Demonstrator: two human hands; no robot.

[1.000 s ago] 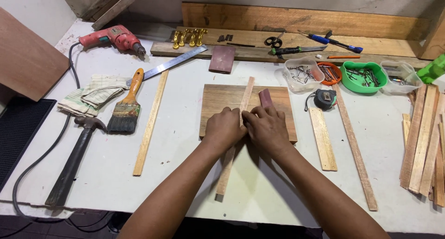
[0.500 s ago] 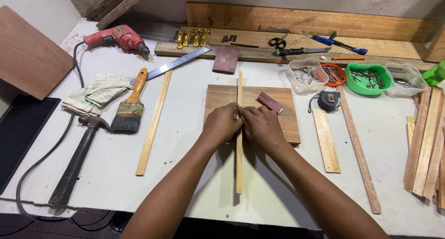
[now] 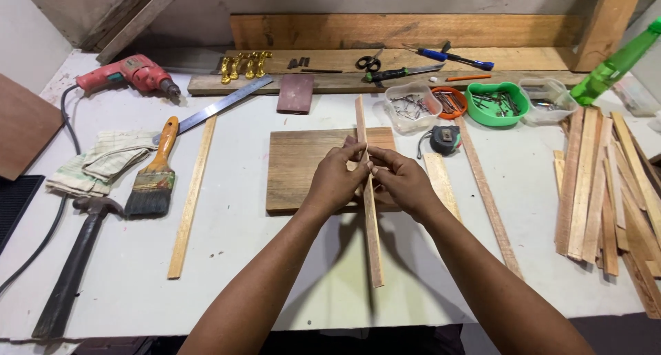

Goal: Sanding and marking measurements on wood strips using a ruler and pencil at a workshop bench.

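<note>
Holding a thin wooden strip (image 3: 370, 210) lengthwise, your left hand (image 3: 335, 179) and right hand (image 3: 401, 179) pinch it between fingertips above the wooden board (image 3: 303, 165). A moment earlier the strip lay angled across the board; now it is lifted, straightened and turned edge-up, suggesting inspection. The small brown piece seen by your right hand is hidden. Around you, the white workbench (image 3: 275, 258) carries a hammer (image 3: 72, 262), paintbrush (image 3: 153, 176), drill (image 3: 127, 72) and stacked slats (image 3: 606, 190).
</note>
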